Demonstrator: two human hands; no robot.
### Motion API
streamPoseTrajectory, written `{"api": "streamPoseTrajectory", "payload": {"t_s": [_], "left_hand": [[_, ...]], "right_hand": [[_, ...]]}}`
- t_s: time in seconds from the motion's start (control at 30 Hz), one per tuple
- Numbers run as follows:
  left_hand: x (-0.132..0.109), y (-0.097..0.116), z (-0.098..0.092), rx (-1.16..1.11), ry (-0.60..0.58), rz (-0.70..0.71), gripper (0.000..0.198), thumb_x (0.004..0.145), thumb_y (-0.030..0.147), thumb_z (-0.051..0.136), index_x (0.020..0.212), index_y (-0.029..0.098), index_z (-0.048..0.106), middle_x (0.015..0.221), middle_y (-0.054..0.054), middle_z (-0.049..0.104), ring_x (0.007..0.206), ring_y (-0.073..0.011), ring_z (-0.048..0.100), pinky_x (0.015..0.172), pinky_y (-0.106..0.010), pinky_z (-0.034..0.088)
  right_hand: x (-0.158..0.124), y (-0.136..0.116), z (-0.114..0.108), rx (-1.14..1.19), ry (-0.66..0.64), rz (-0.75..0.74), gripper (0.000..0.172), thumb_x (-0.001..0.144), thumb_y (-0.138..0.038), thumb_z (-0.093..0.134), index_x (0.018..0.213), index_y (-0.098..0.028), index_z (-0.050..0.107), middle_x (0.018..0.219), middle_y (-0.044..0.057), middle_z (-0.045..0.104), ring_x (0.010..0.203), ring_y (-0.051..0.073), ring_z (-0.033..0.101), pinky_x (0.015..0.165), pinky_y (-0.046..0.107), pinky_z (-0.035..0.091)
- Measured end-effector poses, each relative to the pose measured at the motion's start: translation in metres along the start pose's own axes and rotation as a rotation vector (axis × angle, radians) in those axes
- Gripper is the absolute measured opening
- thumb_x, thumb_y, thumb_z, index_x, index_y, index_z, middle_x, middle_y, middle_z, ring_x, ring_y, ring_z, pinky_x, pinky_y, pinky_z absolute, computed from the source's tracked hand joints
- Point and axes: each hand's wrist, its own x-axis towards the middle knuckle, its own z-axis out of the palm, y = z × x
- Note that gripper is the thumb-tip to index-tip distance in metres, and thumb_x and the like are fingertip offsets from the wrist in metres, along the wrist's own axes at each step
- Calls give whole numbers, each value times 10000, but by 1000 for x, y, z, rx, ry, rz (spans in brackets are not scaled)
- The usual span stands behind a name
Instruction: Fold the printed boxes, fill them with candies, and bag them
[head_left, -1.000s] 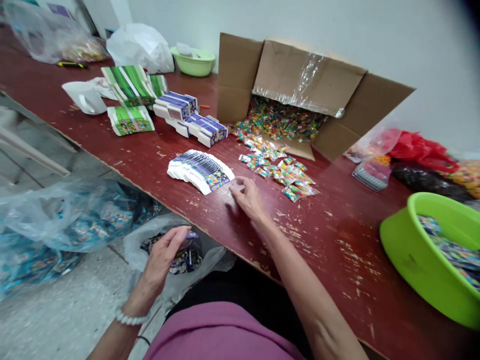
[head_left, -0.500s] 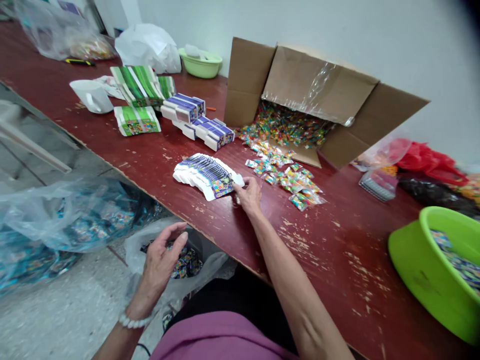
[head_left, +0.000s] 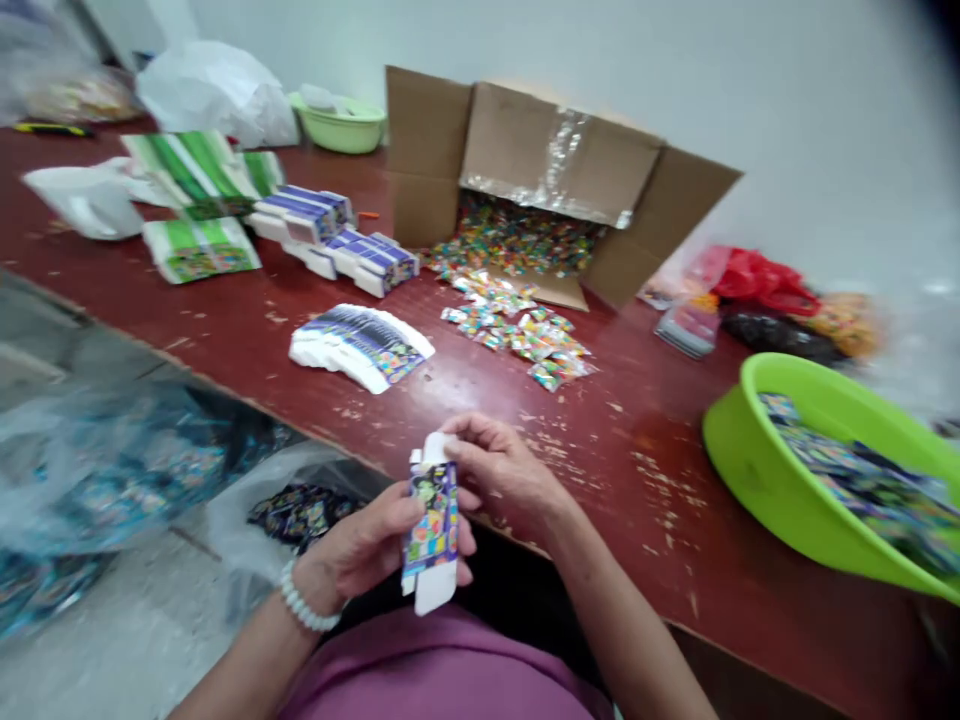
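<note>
A small printed carton [head_left: 433,515], purple with bright pictures, is held upright in front of me, its white end flaps sticking out at top and bottom. My left hand [head_left: 375,535] grips it around the sides, thumb on the printed face. At the upper end my right hand [head_left: 499,465] pinches the white top flap between thumb and fingers. Beyond my hands, a fanned stack of flat cartons [head_left: 360,345] lies on the red table [head_left: 637,560]. Small wrapped candies [head_left: 525,330] are spread to its right.
An opened cardboard box [head_left: 555,150] on its side spills candies. Banded purple cartons [head_left: 367,260] and green cartons [head_left: 199,248] are stacked left, near a white cup [head_left: 86,203]. A green basin [head_left: 795,490] of packets stands right. Below the table edge is a bag of dark packets [head_left: 300,512].
My right hand has taken one carton off the fanned stack and brought it back towards me. My left hand has come up and closed around it. The view has swung right.
</note>
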Motion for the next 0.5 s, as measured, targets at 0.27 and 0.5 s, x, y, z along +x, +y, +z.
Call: {"api": "streamPoseTrajectory", "payload": {"t_s": [0.27,0.5], "left_hand": [[22,-12,8,270,268,-48,608,538,676,802,898,188,767,918,-152,771,822,-380,732,792,-497,594],[32,-9,26,252,257,-24,543,570,589,826,900,168,730,825,-116,757,700,-307,721,666,-418,591]], "right_hand": [[-23,-9,-13,69,109,-33,364,749,-490,793,946,-220,647,823,-17,632,641,84,568,564,183,491],[-40,1,-23,126,61,-91,526,700,-400,842,1140,-240,603,949,5,655,732,110,599,596,200,494]]}}
